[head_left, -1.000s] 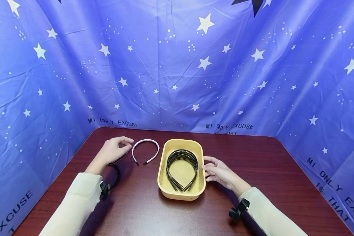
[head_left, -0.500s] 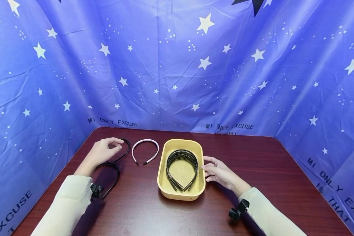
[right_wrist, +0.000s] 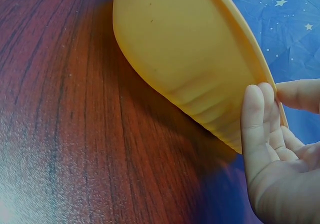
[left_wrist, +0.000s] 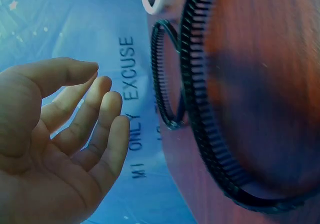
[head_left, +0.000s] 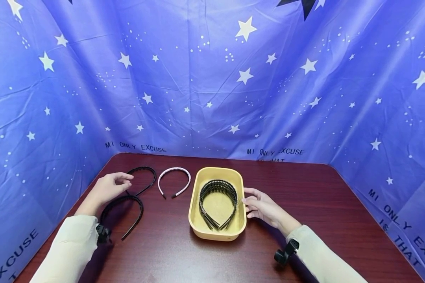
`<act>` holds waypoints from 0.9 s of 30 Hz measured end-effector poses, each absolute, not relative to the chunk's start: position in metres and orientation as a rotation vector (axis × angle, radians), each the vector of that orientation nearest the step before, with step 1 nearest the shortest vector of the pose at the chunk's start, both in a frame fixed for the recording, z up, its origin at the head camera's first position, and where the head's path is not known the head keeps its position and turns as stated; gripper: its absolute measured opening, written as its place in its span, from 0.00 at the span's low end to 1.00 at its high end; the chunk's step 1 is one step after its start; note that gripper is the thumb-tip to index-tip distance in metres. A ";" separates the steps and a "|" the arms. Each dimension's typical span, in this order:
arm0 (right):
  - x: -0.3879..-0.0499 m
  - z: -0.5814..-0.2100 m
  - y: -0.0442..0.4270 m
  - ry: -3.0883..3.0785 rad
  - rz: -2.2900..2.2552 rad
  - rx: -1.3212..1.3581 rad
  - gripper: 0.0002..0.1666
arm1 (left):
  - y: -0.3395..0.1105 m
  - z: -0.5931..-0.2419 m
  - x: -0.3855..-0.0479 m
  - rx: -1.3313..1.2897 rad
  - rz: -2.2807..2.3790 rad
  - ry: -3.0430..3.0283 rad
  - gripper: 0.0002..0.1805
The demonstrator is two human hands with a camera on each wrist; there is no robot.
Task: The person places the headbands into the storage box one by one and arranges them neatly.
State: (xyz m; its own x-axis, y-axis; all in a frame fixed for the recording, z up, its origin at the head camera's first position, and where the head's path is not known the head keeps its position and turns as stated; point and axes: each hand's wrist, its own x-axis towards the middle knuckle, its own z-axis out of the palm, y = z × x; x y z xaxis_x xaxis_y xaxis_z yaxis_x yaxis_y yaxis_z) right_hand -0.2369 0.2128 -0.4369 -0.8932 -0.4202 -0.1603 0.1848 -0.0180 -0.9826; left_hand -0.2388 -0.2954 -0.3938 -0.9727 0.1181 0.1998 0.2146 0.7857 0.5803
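Note:
My left hand [head_left: 108,188], fingers loosely bent, holds nothing in the left wrist view. Beside it on the table lies a black toothed headband [head_left: 152,179], partly hidden by the hand. A second black headband [head_left: 141,208] lies nearer, partly behind the wrist; it looms large in the left wrist view. To their right is a pale pink headband [head_left: 175,169] with dark tips. Several dark headbands [head_left: 217,182] are nested inside a yellow plastic box [head_left: 198,232]. My right hand [head_left: 265,206] holds the box's right side, thumb at the rim and fingers against the outer wall.
All of this stands on a dark red wood-grain table [head_left: 304,184]. A blue curtain [head_left: 212,78] with white stars rises behind and at both sides. Black wrist cameras [head_left: 287,251] sit on both cuffs.
My left hand has drawn back leftward and toward me, away from the farther black headband, uncovering it and more of the nearer one. The right hand and box have stayed put.

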 end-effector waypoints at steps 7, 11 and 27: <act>-0.238 -0.438 0.213 1.855 -1.965 -0.249 0.41 | -0.309 -0.407 -0.239 -0.211 -0.942 -2.863 0.17; -0.238 -0.439 0.213 1.853 -1.968 -0.249 0.41 | -0.317 -0.414 -0.238 -0.197 -0.942 -2.887 0.19; -0.238 -0.439 0.213 1.845 -1.970 -0.247 0.41 | -0.333 -0.431 -0.234 -0.095 -1.054 -3.003 0.23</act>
